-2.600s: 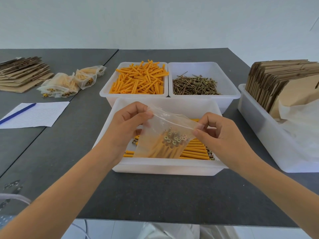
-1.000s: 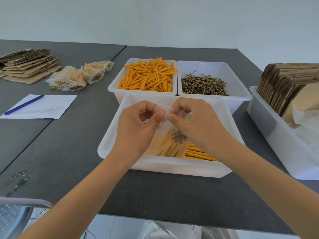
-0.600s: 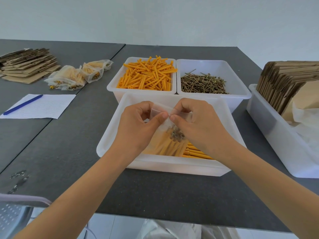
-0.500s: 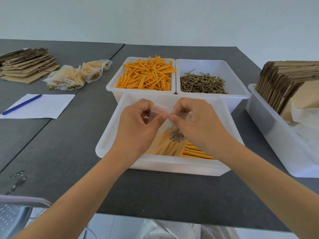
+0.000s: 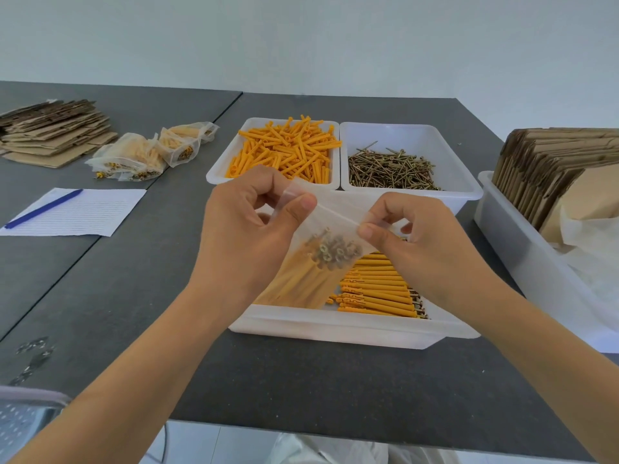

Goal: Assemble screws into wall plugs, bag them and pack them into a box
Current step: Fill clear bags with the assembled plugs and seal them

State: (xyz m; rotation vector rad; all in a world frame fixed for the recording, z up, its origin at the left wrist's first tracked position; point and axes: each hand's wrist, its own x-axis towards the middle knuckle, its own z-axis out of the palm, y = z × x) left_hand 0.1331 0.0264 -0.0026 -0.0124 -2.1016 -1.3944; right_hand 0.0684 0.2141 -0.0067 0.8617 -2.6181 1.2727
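Both hands are raised above the near white tray (image 5: 335, 324), forearms reaching in from the lower corners of the view. Left hand (image 5: 248, 236) pinches the top left corner of a clear plastic bag (image 5: 321, 262) between thumb and curled fingers; right hand (image 5: 425, 249) pinches the top edge at the right in the same manner. Between them the bag's top edge is stretched, sloping down toward the right hand. Inside the bag hangs a bundle of orange wall plugs with screw heads showing at the upper end. More assembled plugs (image 5: 378, 289) lie in the tray below, right of the bag. Beyond stand two white tubs side by side: loose orange plugs (image 5: 284, 149) on the left, loose screws (image 5: 390, 169) on the right. Filled bags (image 5: 147, 155) lie on the bench (image 5: 100, 296) at far left, beside flattened cardboard (image 5: 50, 132).
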